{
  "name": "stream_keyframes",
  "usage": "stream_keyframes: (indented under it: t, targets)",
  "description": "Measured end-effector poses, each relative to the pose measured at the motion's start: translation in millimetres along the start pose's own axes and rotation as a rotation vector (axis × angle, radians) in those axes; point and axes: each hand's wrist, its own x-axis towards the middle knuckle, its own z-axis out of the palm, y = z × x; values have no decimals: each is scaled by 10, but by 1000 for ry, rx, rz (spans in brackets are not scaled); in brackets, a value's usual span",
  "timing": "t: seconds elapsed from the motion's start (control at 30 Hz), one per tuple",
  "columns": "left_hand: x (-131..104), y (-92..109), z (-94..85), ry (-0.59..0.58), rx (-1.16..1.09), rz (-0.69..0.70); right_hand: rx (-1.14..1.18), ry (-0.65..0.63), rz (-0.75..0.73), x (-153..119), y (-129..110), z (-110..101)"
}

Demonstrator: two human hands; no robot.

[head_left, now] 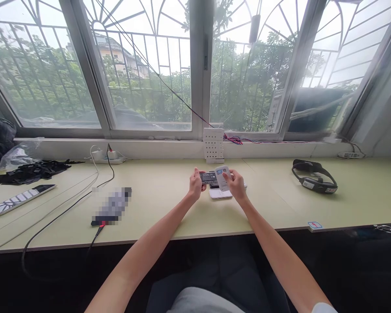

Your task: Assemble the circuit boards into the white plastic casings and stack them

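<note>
My left hand [195, 183] is closed around the left end of a black battery [207, 177] with "3000mAh" printed on its label. Whether the battery sits inside a device frame is hard to make out. Between the thumb and fingers of my right hand [237, 186] is a flat white cover [222, 180] with a printed label, held tilted and overlapping the battery's right end. Just beneath both hands, a white rounded device [220, 194] lies on the table, partly hidden by the cover and my right hand.
On the pale table [270, 200], a black head strap [316, 178] lies right and a phone [21, 200] left. Cables run past a blurred object [112, 206] to a power strip [107, 160]. A white perforated stand [214, 145] is against the windowsill; black strips [32, 170] lie far left.
</note>
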Motion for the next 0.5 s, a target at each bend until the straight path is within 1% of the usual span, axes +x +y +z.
stream_keyframes:
  t: [0.1,0.3,0.5]
  targets:
    - [5,-15,-3,-24,-2,-6,11,-3,12,-6,-13,2]
    - [3,-5,0,-25,-10,-20,-21,-6,20,-7,-34,7]
    - [5,-24,1,-101,6,-27,-43,-10,3,-27,-55,13]
